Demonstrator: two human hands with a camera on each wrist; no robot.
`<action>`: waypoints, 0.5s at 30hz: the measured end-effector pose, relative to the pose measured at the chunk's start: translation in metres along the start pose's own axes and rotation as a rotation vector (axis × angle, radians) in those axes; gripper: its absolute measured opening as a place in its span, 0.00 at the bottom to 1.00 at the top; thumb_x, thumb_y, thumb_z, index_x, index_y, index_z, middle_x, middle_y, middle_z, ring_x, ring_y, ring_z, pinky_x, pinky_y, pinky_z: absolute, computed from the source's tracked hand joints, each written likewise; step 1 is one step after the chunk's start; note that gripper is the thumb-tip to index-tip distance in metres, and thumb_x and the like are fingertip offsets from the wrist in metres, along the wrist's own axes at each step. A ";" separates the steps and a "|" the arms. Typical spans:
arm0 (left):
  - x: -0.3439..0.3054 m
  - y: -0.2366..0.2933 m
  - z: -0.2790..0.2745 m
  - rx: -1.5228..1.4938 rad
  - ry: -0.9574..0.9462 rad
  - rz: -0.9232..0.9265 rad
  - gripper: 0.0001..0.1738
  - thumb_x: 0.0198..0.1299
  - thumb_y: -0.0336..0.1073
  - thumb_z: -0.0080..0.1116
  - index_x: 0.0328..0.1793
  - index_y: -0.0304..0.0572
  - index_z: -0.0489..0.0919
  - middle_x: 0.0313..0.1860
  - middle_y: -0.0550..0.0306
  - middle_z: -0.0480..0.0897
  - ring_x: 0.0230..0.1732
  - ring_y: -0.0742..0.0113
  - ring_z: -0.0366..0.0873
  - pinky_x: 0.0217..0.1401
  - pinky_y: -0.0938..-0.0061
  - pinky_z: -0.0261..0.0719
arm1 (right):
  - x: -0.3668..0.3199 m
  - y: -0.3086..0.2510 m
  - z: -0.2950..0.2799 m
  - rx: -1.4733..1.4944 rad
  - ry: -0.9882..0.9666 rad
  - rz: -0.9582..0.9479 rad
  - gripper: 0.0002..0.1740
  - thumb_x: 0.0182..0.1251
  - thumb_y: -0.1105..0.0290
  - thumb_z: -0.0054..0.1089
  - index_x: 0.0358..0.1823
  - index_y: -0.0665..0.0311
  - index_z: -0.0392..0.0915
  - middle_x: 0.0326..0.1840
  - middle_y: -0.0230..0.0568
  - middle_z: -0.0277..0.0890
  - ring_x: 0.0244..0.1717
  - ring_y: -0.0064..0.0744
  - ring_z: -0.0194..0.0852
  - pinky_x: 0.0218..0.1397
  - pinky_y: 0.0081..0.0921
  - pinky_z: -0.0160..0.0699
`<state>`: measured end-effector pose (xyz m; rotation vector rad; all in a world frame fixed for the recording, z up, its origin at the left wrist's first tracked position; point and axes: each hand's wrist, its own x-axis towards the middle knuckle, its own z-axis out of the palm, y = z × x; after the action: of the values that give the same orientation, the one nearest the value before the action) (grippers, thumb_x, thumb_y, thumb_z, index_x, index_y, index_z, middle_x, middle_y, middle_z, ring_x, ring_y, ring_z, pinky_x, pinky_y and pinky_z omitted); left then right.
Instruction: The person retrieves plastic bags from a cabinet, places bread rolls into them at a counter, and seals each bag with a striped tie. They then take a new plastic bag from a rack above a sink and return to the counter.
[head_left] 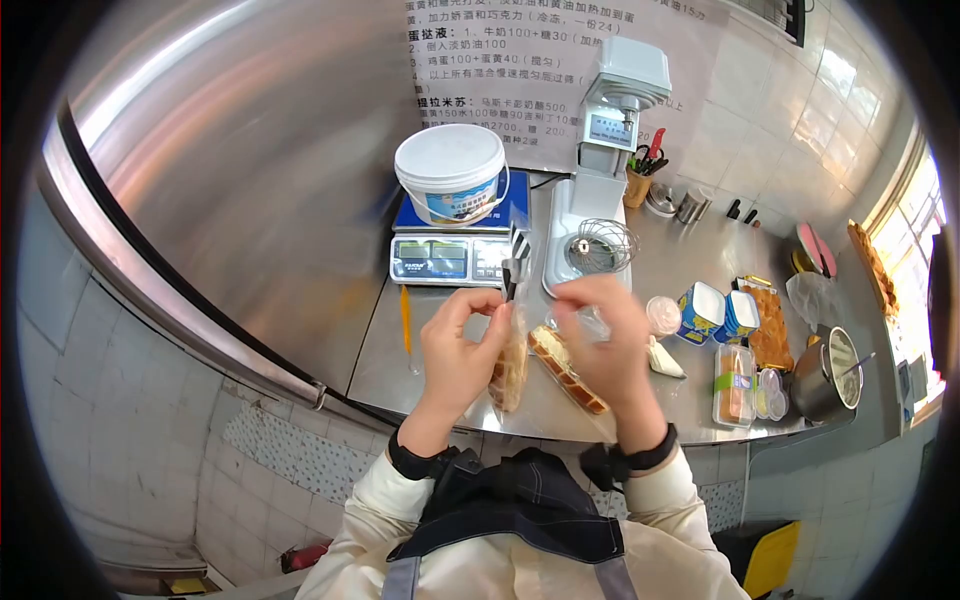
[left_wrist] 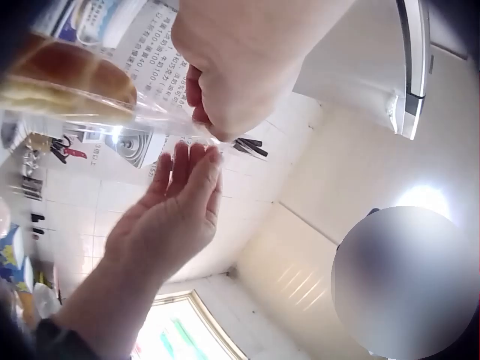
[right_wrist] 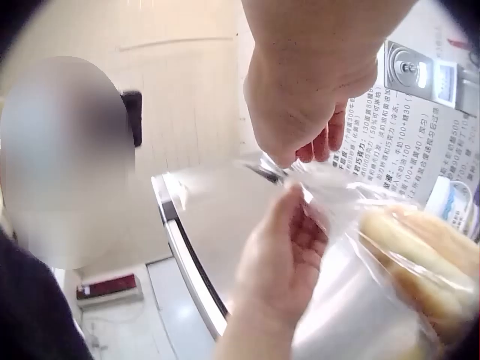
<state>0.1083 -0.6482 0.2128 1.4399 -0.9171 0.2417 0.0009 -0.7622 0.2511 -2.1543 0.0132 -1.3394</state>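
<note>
My left hand (head_left: 460,345) pinches the gathered top of a clear plastic bag (right_wrist: 352,202), which has a black-and-white striped part (head_left: 516,262) at its upper end. Inside the bag hangs a golden bread roll (left_wrist: 71,79), seen below the left hand in the head view. My right hand (head_left: 612,335), blurred in the head view, is raised just right of the bag. Its fingers (left_wrist: 180,166) are loosely bent, the tips close to the bag's top, with nothing visible held. A cream-topped length of bread (head_left: 568,372) lies on the metal counter below the right hand.
A white tub (head_left: 450,165) sits on a digital scale (head_left: 430,258). Right of it stands a mixer (head_left: 590,190) with a wire whisk (head_left: 610,246). Blue cartons (head_left: 702,312), a boxed bread (head_left: 735,390) and a metal pot (head_left: 828,375) line the right. An orange tool (head_left: 406,320) lies left.
</note>
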 end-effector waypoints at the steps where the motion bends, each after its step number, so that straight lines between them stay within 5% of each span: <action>1: -0.002 -0.001 0.002 -0.138 -0.002 -0.054 0.05 0.52 0.26 0.60 0.34 0.35 0.77 0.29 0.58 0.79 0.32 0.73 0.76 0.38 0.80 0.72 | -0.005 0.002 0.011 0.000 -0.003 -0.035 0.12 0.48 0.80 0.63 0.37 0.65 0.77 0.32 0.41 0.77 0.33 0.34 0.76 0.36 0.24 0.74; 5: -0.002 0.002 0.004 -0.452 -0.077 -0.154 0.08 0.55 0.26 0.58 0.41 0.35 0.75 0.38 0.58 0.77 0.41 0.75 0.73 0.44 0.80 0.69 | -0.011 0.007 0.032 0.106 0.108 -0.042 0.13 0.48 0.81 0.63 0.38 0.65 0.78 0.34 0.41 0.77 0.35 0.36 0.77 0.38 0.26 0.75; 15: -0.002 -0.004 0.011 -0.251 -0.028 0.143 0.08 0.56 0.23 0.54 0.42 0.35 0.73 0.41 0.54 0.73 0.41 0.70 0.70 0.46 0.78 0.69 | -0.013 0.005 0.032 0.179 0.097 0.052 0.10 0.48 0.83 0.60 0.34 0.66 0.77 0.32 0.40 0.76 0.33 0.35 0.76 0.36 0.25 0.74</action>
<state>0.1058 -0.6585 0.2070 1.1510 -1.0365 0.2053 0.0221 -0.7467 0.2278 -1.9265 -0.0123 -1.3614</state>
